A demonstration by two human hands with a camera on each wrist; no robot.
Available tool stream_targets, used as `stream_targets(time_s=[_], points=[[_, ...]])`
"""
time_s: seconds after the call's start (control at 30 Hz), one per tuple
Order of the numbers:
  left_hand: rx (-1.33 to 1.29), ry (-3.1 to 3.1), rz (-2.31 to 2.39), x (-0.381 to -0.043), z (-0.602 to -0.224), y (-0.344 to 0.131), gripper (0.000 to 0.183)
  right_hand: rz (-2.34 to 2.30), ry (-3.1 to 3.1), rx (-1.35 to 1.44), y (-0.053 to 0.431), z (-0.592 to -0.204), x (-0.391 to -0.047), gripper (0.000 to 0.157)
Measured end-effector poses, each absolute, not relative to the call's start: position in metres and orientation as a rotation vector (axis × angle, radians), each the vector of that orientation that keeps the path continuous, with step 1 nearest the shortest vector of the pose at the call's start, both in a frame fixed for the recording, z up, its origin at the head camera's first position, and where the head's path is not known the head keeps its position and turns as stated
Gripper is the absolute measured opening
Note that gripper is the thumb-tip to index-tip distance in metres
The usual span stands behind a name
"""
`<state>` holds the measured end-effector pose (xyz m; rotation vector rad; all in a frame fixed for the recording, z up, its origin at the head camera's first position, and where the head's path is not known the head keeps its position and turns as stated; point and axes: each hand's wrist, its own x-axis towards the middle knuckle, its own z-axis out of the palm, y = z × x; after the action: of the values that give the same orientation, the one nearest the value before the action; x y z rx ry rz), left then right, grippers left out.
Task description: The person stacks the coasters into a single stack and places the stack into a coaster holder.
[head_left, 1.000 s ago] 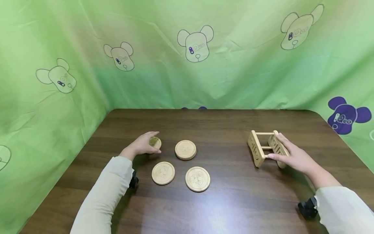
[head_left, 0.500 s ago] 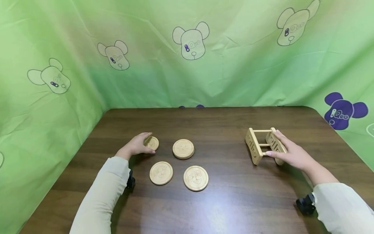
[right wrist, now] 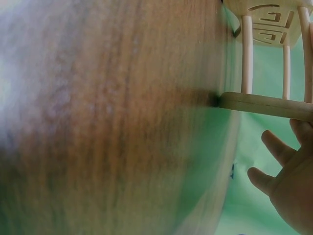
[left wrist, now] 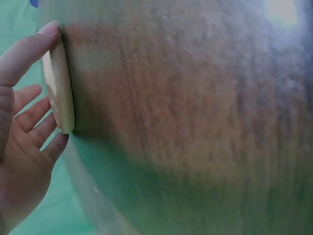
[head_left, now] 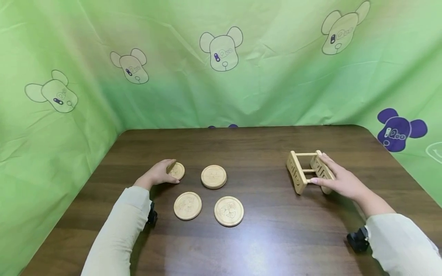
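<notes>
My left hand [head_left: 157, 174] is at a round wooden coaster [head_left: 177, 171] on the left of the table, thumb on its near edge and fingers at the far edge. In the left wrist view the coaster [left wrist: 59, 88] lies flat on the table between thumb and fingers; the hand covers its left part in the head view. On the right, my right hand [head_left: 340, 180] grips the right side panel of a wooden coaster rack [head_left: 296, 172], thumb on the near side. Fretwork panels joined by thin rods form the rack, seen also in the right wrist view [right wrist: 269, 103].
Beside the left hand lie more wooden coasters: a thicker-looking one [head_left: 213, 176], one with a carved leaf pattern [head_left: 188, 206] and another carved one [head_left: 229, 211]. A brown wooden table [head_left: 262, 237] carries everything. Behind it hangs a green printed curtain [head_left: 276, 88].
The head view has shifted slightly, moving everything left in the picture. My left hand has drawn a little left against the coaster, so more of its face shows. The right hand keeps its grip.
</notes>
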<state>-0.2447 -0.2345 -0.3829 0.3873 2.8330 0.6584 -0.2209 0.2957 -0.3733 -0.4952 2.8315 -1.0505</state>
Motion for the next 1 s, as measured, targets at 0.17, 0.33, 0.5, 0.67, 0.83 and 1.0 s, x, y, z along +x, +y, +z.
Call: stream_targets(time_s=[0.17, 0.33, 0.5, 0.67, 0.83, 1.0], points=[[0.404, 2.840, 0.650, -0.2445, -0.3853, -0.2372, 0.080, -1.042, 2.827, -0.481, 0.2943, -0.3732, -0.2207, 0.088], [0.403, 2.841, 0.660, -0.2453, -0.3872, -0.2376, 0.080, -1.039, 2.835, -0.481, 0.2943, -0.3723, -0.2195, 0.088], [0.421, 2.854, 0.651, -0.2473, -0.3888, -0.2383, 0.079, -1.033, 2.841, -0.478, 0.2942, -0.3717, -0.2199, 0.088], [0.430, 2.864, 0.646, -0.2453, -0.3878, -0.2386, 0.076, -1.027, 2.842, -0.483, 0.2940, -0.3715, -0.2204, 0.088], [0.431, 2.866, 0.660, -0.2445, -0.3873, -0.2384, 0.075, -1.020, 2.846, -0.486, 0.2946, -0.3712, -0.2202, 0.088], [0.462, 2.874, 0.676, -0.2452, -0.3859, -0.2360, 0.076, -1.019, 2.847, -0.483, 0.2952, -0.3714, -0.2197, 0.088]])
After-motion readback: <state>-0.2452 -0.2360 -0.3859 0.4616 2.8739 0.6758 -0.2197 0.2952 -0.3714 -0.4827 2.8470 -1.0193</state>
